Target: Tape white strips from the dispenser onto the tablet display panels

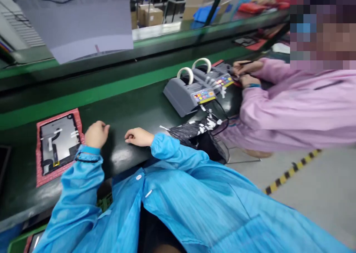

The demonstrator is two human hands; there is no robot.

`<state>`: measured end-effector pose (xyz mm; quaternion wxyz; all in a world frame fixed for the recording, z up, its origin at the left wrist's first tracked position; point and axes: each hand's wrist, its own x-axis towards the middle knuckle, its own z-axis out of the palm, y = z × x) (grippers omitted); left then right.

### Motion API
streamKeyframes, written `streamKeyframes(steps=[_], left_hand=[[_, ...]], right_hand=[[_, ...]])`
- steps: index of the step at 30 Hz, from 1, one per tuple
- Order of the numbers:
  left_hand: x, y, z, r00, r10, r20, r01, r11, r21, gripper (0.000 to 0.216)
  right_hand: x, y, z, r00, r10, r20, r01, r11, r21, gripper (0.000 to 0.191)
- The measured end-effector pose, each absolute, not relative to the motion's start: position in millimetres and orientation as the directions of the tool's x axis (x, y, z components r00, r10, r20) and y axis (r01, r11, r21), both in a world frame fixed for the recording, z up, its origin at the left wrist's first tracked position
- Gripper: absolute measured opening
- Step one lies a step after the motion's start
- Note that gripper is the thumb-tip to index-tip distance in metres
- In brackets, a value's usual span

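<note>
My left hand (96, 133) hovers just off the right edge of a flat tablet-like panel (63, 136), its fingers curled inward. Anything inside that curl is hidden. The panel has a grey back, a black frame, white tape strips and a dark ribbon cable, and lies on a pink bubble-wrap sheet (39, 149). To the right, over the dark bench, my right hand (139, 137) has its fingers bent towards the thumb, and nothing shows between them.
Two grey tape dispensers (180, 95) with white rolls stand on the bench (133, 108). A black bag (191, 132) with white tape scraps hangs at the edge. At right, a co-worker in a pink sleeve (278, 105) works with both hands. A paper sheet (91, 19) hangs above.
</note>
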<state>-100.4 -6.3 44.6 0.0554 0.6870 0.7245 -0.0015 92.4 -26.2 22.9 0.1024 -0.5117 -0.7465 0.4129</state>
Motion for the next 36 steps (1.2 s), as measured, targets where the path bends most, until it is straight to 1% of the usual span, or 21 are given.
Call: streamKeyframes(steps=[1, 3, 4, 6, 7, 9, 11, 12, 16, 23, 27, 31, 36], left_hand=[[-74.2, -1.6, 41.7, 0.016, 0.991, -0.132, 0.997, -0.005, 0.083, 0.032], [-32.3, 8.9, 34.5, 0.097, 0.979, -0.18, 0.993, -0.082, 0.089, 0.031], [-18.0, 14.5, 30.4, 0.114, 0.976, -0.183, 0.991, -0.097, 0.094, 0.032], [-2.5, 24.9, 22.5, 0.093, 0.983, -0.156, 0.991, -0.077, 0.106, 0.034], [-0.5, 29.0, 19.0, 0.07, 0.988, -0.14, 0.992, -0.054, 0.113, 0.035], [-4.2, 34.3, 13.3, 0.043, 0.993, -0.109, 0.989, -0.027, 0.147, 0.033], [-12.3, 35.9, 9.8, 0.059, 0.995, -0.076, 0.978, -0.043, 0.204, 0.027], [-16.1, 35.7, 8.8, 0.067, 0.996, -0.06, 0.972, -0.052, 0.231, 0.025], [-22.8, 33.4, 8.2, 0.05, 0.998, -0.037, 0.958, -0.038, 0.286, 0.022], [-20.4, 35.0, 7.2, 0.038, 0.999, -0.032, 0.947, -0.025, 0.32, 0.022], [-20.8, 35.7, 7.8, 0.033, 0.999, -0.036, 0.95, -0.02, 0.312, 0.023], [-19.8, 35.5, 10.2, 0.032, 0.997, -0.067, 0.954, -0.01, 0.299, 0.023], [-19.2, 34.5, 9.8, 0.033, 0.998, -0.049, 0.952, -0.017, 0.306, 0.022]], right_hand=[[108.0, -33.1, 18.1, -0.405, 0.875, -0.266, 0.666, 0.083, -0.741, 0.017], [136.1, -46.4, 7.6, -0.31, 0.913, -0.266, 0.628, -0.014, -0.778, 0.014], [147.8, -52.7, 2.0, -0.277, 0.923, -0.268, 0.6, -0.052, -0.798, 0.012], [164.9, -63.7, -9.3, -0.251, 0.936, -0.246, 0.523, -0.083, -0.848, 0.01], [170.3, -68.2, -14.6, -0.25, 0.945, -0.212, 0.489, -0.066, -0.87, 0.01], [175.2, -75.0, -23.2, -0.249, 0.963, -0.1, 0.473, 0.03, -0.881, 0.009], [174.9, -78.5, -28.2, -0.257, 0.966, 0.001, 0.521, 0.14, -0.842, 0.008], [173.8, -79.2, -29.3, -0.266, 0.964, 0.026, 0.553, 0.175, -0.815, 0.009], [171.0, -79.1, -29.6, -0.307, 0.951, 0.033, 0.615, 0.225, -0.756, 0.012], [177.5, -79.5, -34.8, -0.378, 0.92, 0.104, 0.583, 0.324, -0.745, 0.011], [181.4, -80.0, -38.5, -0.428, 0.896, 0.118, 0.565, 0.367, -0.739, 0.013], [183.2, -81.2, -39.0, -0.435, 0.89, 0.133, 0.543, 0.378, -0.75, 0.012], [183.2, -81.7, -37.4, -0.414, 0.901, 0.128, 0.547, 0.359, -0.756, 0.011]])
